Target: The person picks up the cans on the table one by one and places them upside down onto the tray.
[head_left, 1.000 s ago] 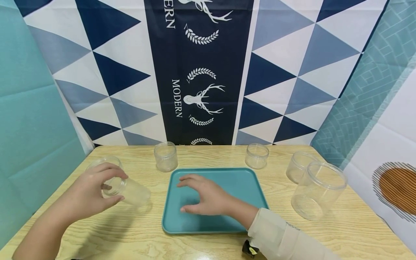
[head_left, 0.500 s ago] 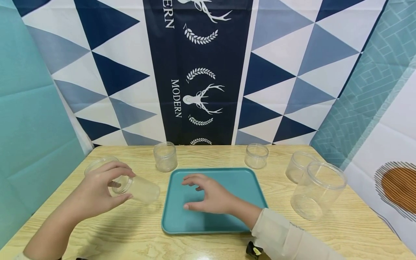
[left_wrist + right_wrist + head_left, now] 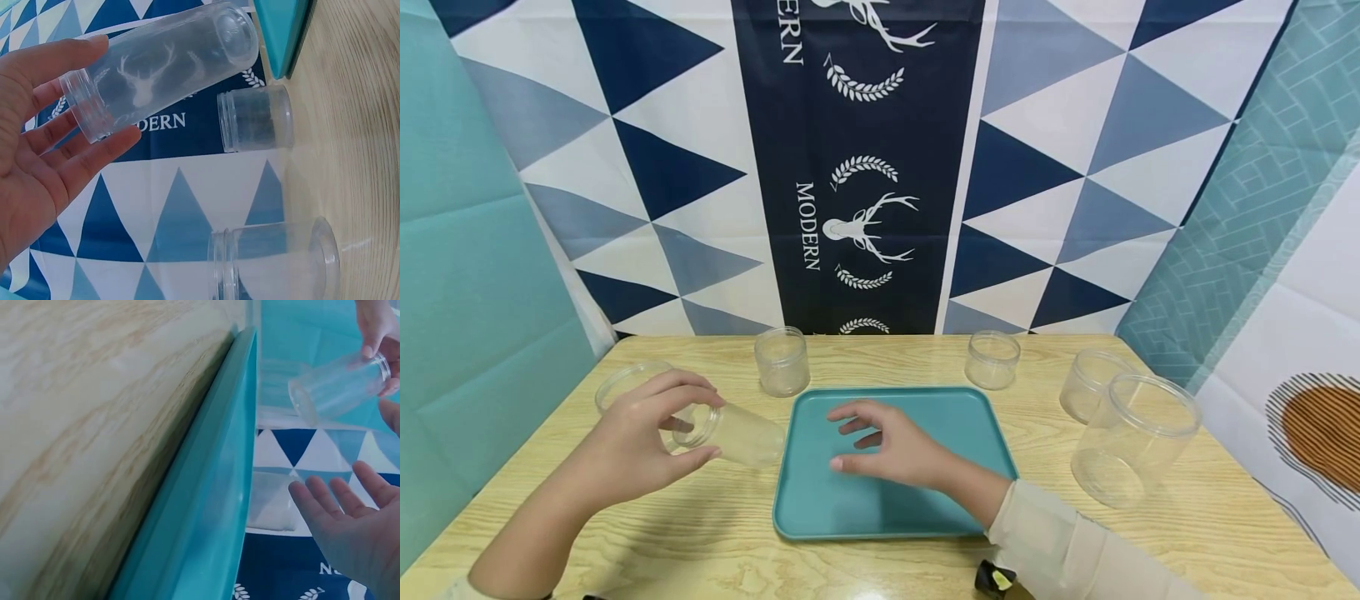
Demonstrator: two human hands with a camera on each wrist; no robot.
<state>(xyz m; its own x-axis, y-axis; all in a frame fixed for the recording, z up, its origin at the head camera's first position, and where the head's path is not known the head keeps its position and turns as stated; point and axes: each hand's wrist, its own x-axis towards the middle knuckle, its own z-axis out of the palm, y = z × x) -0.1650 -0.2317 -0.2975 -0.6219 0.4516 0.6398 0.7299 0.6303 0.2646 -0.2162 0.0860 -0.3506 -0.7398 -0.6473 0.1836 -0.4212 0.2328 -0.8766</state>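
Note:
My left hand grips a tall clear plastic jar round its threaded neck. The jar is tilted nearly on its side, its base pointing right and overlapping the left rim of the teal tray in the head view. From the left wrist, the thumb and fingers show on opposite sides of the neck, and the jar body is see-through. Over the tray my right hand hovers with relaxed, spread fingers, holding nothing. In the right wrist view its palm is turned up beside the tray's edge.
Short clear jars stand behind the tray at left and right. A wide jar is partly hidden behind my left hand. At right, a large jar stands before a smaller jar. A patterned cloth hangs behind the table.
The left hand has carried the tall jar rightward, up to the tray's left edge. My right hand has shifted slightly right and stayed over the tray.

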